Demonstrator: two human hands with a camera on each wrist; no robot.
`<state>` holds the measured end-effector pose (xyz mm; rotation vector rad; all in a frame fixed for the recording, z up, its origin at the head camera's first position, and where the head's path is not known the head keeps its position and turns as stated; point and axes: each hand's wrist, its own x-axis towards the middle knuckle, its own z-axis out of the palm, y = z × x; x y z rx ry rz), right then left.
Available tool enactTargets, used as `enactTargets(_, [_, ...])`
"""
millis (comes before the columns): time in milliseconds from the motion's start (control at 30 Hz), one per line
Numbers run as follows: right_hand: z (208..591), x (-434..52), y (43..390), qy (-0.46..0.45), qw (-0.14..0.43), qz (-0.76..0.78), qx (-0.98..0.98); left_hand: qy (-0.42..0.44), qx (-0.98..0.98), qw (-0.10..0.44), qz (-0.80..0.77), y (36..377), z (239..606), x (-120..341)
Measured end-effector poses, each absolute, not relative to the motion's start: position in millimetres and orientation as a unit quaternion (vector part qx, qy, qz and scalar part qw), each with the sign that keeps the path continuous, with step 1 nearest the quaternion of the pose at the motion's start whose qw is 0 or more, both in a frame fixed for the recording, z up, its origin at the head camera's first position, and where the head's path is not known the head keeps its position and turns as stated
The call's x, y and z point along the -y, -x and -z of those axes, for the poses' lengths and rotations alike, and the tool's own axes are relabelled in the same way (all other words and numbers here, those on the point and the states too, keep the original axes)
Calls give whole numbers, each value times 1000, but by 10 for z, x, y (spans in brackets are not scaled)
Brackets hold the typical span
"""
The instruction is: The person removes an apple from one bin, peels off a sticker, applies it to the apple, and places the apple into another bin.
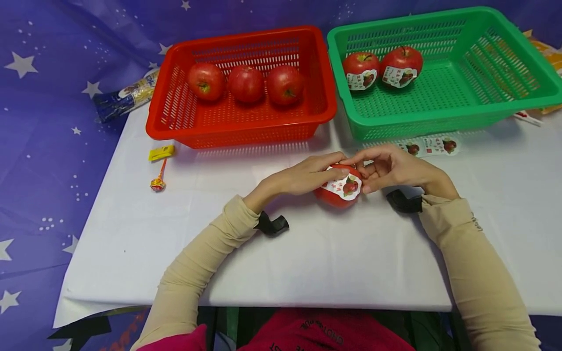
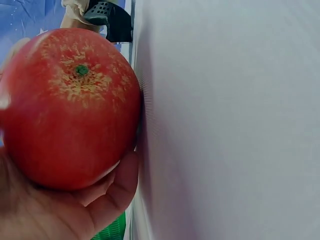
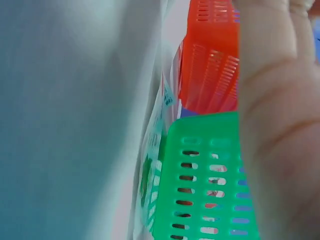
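A red apple (image 1: 339, 191) with a white picture sticker (image 1: 343, 186) sits on the white table (image 1: 307, 253) in front of me. My left hand (image 1: 313, 171) curls over its top and left side; in the left wrist view the apple (image 2: 70, 107) fills my palm (image 2: 75, 210). My right hand (image 1: 386, 165) pinches the apple's right side at the sticker's edge with fingertips; it shows as a blurred palm (image 3: 275, 115) in the right wrist view. The red basket (image 1: 246, 129) holds three plain apples. Two stickered apples lie in the green basket (image 1: 439, 122).
A strip of stickers (image 1: 432, 145) lies before the green basket. A lollipop (image 1: 159, 181) and yellow wrapper (image 1: 160, 152) lie at the table's left. A snack packet (image 1: 127, 95) rests off the back left corner. Blue starred cloth surrounds the table.
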<state>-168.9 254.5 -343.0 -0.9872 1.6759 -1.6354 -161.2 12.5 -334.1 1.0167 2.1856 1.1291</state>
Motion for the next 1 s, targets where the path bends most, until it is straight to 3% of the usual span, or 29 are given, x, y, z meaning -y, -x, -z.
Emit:
enactTargets(200, [3327,-2361,1584,337,204,522,-757,-312,-822,205,-429,1567,3339,-189])
enactTargets(467, [3346,-2297,1570,319,209,480,-790,-267,-888,144,-346,1510,3236,-306])
enactTargets(633, [3360,-2205,1495,331,203,458,-799,-319,-932,64,-160,1543,2873,-278])
enactTargets(800, [3284,-2146,1427,378,179,355,-836,-316,-934,-3,-169,1881,2449,-382])
enactTargets(867, [3238,-2155,1404,397,178,319,-842,-286,-945,30,-157,2068,2402,-497])
enactTargets(1000, [2984,-2282,1326,410,179,259,-856,-235,-954,162,-97,2337,2489,-663])
